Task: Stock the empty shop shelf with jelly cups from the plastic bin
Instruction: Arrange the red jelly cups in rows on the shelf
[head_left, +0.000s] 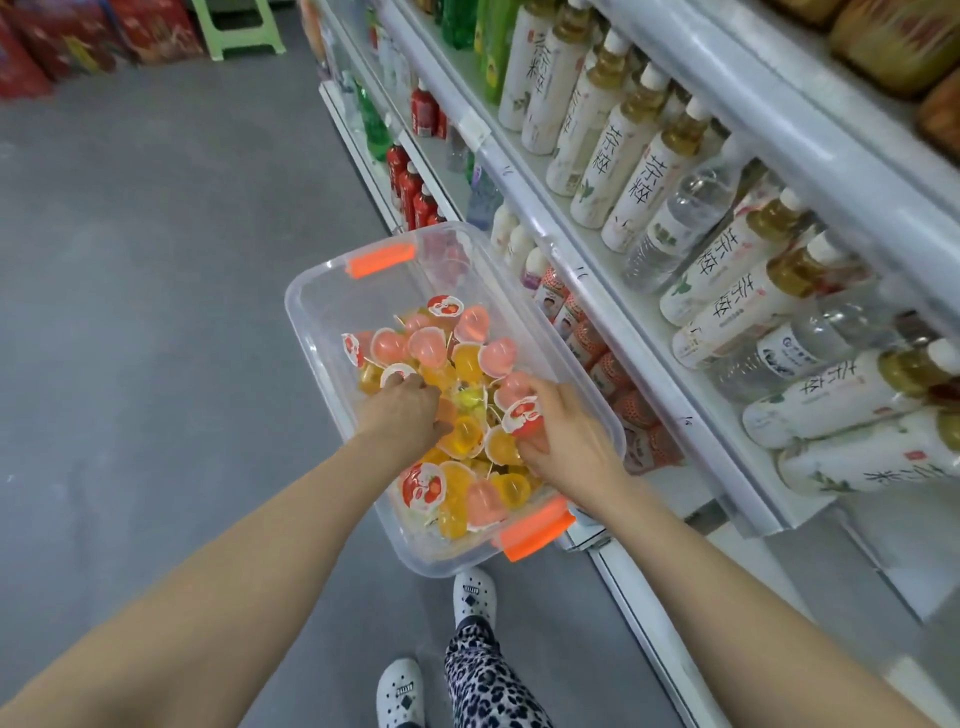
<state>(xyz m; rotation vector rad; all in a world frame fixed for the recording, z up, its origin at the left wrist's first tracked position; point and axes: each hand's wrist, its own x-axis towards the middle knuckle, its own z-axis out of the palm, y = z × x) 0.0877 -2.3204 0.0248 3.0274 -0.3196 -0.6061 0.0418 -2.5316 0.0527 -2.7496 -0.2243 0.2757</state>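
You are gathering: left hand (402, 410) and right hand (569, 441) curl into the jelly cups (467, 364) in the bin (317, 301); a firm hold I cannot tell. Next, lift a handful right to the shelf (680, 491).

White shelf (571, 244): tea bottles (644, 192), water bottles (680, 218) in rows.

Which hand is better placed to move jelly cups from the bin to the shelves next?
Probably the right hand: it lies among the jelly cups on the side of the bin nearest the shelves; the left hand is on the aisle side.
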